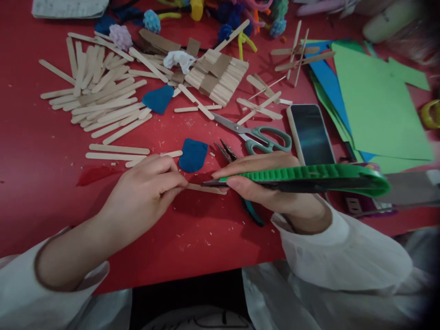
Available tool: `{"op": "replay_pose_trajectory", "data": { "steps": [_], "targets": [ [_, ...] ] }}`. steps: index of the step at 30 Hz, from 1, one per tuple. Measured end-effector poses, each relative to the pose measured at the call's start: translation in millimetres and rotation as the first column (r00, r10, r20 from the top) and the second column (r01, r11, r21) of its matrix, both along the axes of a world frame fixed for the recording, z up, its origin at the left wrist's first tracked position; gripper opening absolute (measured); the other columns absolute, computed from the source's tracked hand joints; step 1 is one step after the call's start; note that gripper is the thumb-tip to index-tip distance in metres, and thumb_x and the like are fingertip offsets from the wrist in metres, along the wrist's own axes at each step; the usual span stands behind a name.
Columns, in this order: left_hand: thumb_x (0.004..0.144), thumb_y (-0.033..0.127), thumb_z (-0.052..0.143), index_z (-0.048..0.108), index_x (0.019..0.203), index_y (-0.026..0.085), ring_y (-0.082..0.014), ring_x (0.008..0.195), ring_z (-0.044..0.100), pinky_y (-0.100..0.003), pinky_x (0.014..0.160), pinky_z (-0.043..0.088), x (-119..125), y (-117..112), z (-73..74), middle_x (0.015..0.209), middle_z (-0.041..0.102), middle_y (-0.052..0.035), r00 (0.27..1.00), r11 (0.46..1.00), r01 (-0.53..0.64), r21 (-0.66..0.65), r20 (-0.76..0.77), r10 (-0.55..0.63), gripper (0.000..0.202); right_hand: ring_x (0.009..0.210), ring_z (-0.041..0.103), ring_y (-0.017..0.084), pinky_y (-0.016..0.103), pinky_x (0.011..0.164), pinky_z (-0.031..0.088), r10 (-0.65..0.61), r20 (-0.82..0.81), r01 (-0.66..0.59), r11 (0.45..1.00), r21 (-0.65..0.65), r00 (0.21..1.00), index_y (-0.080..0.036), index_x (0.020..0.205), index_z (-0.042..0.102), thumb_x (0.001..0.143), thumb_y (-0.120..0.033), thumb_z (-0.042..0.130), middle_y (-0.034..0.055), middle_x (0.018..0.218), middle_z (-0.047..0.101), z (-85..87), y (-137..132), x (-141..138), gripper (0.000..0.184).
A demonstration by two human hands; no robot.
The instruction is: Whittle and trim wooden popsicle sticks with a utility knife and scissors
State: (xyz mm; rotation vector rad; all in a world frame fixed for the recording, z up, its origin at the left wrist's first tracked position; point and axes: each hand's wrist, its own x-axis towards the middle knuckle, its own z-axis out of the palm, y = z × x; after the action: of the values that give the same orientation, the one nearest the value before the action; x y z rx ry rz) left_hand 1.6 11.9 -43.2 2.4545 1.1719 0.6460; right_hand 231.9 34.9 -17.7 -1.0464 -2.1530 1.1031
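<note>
My left hand (pixel 147 188) pinches one end of a wooden craft stick (pixel 209 189) close above the red table. The stick points to the right, and its far end is free. My right hand (pixel 271 183) is closed around a green utility knife (pixel 309 173). The knife's blade tip lies over the stick, just right of my left fingertips; whether it touches the wood I cannot tell. Under my right hand is a pair of pliers (pixel 252 211), partly hidden. A blue piece of felt (pixel 193 155) lies just beyond the fingertips.
Many loose craft sticks (pixel 103 91) are heaped at the back left. Scissors (pixel 257 135) and a phone (pixel 311 133) lie beyond my right hand. A bundle of sticks (pixel 218 75) sits at the back middle, coloured paper (pixel 378 105) at the right. Wood chips dot the red table (pixel 192 243).
</note>
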Motion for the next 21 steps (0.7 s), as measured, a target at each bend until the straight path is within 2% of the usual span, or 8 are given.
{"op": "replay_pose_trajectory", "data": {
  "steps": [6, 10, 15, 21],
  "targets": [
    [0.085, 0.008, 0.049, 0.066, 0.076, 0.015, -0.0136, 0.069, 0.055, -0.026, 0.064, 0.042, -0.3, -0.7, 0.0, 0.075, 0.059, -0.0026, 1.000, 1.000, -0.009, -0.014, 0.016, 0.009, 0.020, 0.071, 0.067, 0.011, 0.019, 0.062, 0.054, 0.009, -0.033, -0.009, 1.000, -0.001, 0.999, -0.022, 0.090, 0.071, 0.085, -0.024, 0.058, -0.0004, 0.082, 0.072, -2.1, 0.4, 0.3, 0.014],
    [0.086, 0.010, 0.048, 0.066, 0.076, 0.016, -0.0139, 0.069, 0.055, -0.026, 0.064, 0.042, -0.4, -0.6, 0.9, 0.075, 0.059, -0.0023, 1.000, 1.000, -0.010, -0.003, 0.012, 0.010, 0.020, 0.067, 0.066, 0.009, 0.017, 0.062, 0.054, 0.024, -0.021, -0.025, 0.999, -0.030, 0.999, -0.021, 0.093, 0.071, 0.085, -0.022, 0.058, -0.0005, 0.081, 0.071, 2.3, -1.9, -0.4, 0.015],
    [0.087, 0.012, 0.047, 0.066, 0.078, 0.015, -0.0150, 0.069, 0.054, -0.027, 0.064, 0.043, -0.4, 0.2, 0.6, 0.074, 0.059, -0.0028, 1.000, 1.000, 0.010, -0.010, -0.005, -0.010, 0.021, 0.074, 0.068, 0.011, 0.019, 0.067, 0.054, 0.062, 0.014, -0.061, 0.998, -0.031, 0.998, -0.026, 0.093, 0.070, 0.086, -0.021, 0.058, -0.0010, 0.086, 0.072, 9.3, -4.4, -1.5, 0.014],
    [0.087, 0.012, 0.047, 0.065, 0.077, 0.016, -0.0149, 0.071, 0.056, -0.027, 0.064, 0.043, -0.3, -0.2, -0.1, 0.076, 0.059, -0.0026, 1.000, 1.000, 0.001, -0.009, 0.001, -0.001, 0.021, 0.070, 0.067, 0.010, 0.017, 0.063, 0.053, 0.052, 0.024, -0.052, 0.999, -0.003, 0.998, -0.023, 0.094, 0.070, 0.086, -0.023, 0.059, -0.0004, 0.082, 0.072, 4.2, -2.2, -0.5, 0.014]
  ]
}}
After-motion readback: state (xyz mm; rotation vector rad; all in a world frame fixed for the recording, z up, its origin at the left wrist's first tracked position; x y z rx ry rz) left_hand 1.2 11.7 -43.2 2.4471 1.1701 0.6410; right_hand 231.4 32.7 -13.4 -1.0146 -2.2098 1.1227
